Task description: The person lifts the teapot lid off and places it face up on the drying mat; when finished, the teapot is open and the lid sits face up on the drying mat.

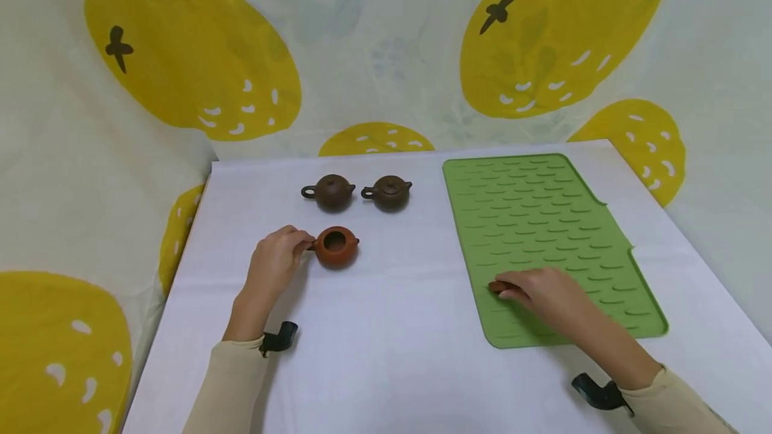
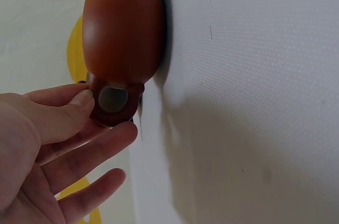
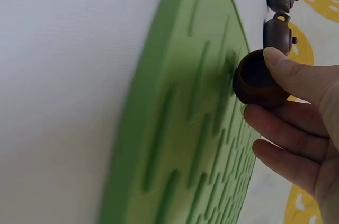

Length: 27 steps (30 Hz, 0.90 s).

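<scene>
An orange-brown clay teapot (image 1: 336, 247) stands lidless on the white table. My left hand (image 1: 300, 244) pinches its ring handle (image 2: 113, 100) between thumb and fingers. In the left wrist view the teapot's (image 2: 122, 28) round body fills the top. My right hand (image 1: 504, 289) rests on the near part of the green ribbed mat (image 1: 543, 220) and holds a small reddish-brown lid (image 1: 496, 285). The right wrist view shows the lid (image 3: 257, 80) hollow side out, pinched by thumb and fingers just over the mat (image 3: 180, 128).
Two dark brown teapots with lids (image 1: 330, 192) (image 1: 389, 192) stand side by side behind the orange one. The white table (image 1: 392, 327) ends at a cloth backdrop printed with yellow fruit. Both wrists wear black camera mounts.
</scene>
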### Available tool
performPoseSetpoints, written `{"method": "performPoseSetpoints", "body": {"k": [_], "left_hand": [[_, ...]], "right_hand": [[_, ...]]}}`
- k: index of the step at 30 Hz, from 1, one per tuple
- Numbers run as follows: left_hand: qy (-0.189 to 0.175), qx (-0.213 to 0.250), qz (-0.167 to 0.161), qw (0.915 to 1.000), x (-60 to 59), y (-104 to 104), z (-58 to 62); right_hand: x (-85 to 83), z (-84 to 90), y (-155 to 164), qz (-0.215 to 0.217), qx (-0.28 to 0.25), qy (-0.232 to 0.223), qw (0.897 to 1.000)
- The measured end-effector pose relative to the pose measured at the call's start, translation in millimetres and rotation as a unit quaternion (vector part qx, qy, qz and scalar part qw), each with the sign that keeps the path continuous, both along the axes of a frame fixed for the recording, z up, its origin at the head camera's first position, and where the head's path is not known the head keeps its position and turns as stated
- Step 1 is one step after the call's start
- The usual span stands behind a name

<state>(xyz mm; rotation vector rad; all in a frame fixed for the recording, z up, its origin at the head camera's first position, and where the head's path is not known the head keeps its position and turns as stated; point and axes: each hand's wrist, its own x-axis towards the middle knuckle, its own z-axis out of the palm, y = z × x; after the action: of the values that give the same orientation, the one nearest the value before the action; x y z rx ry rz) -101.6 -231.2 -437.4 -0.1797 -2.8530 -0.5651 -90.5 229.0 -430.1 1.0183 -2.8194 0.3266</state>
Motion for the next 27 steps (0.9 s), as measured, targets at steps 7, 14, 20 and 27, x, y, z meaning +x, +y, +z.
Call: {"method": "performPoseSetpoints", "body": {"k": [7, 14, 20, 27], "left_hand": [[0.004, 0.003, 0.002, 1.0, 1.6, -3, -1.8], [0.004, 0.003, 0.003, 1.0, 1.8, -3, -1.1], [0.001, 0.001, 0.001, 1.0, 0.3, -1, -2.1], [0.007, 0.0, -0.003, 1.0, 0.1, -1, -2.1]], "right_hand": [[12.7, 1.4, 9, -0.007, 0.011, -0.014, 1.0], [16.3, -1.4, 12, -0.008, 0.009, -0.018, 1.0], [7.8, -6.2, 14, -0.014, -0.01, -0.023, 1.0], [-2.7, -9.2, 15, 0.003, -0.038, -0.002, 0.999]]}}
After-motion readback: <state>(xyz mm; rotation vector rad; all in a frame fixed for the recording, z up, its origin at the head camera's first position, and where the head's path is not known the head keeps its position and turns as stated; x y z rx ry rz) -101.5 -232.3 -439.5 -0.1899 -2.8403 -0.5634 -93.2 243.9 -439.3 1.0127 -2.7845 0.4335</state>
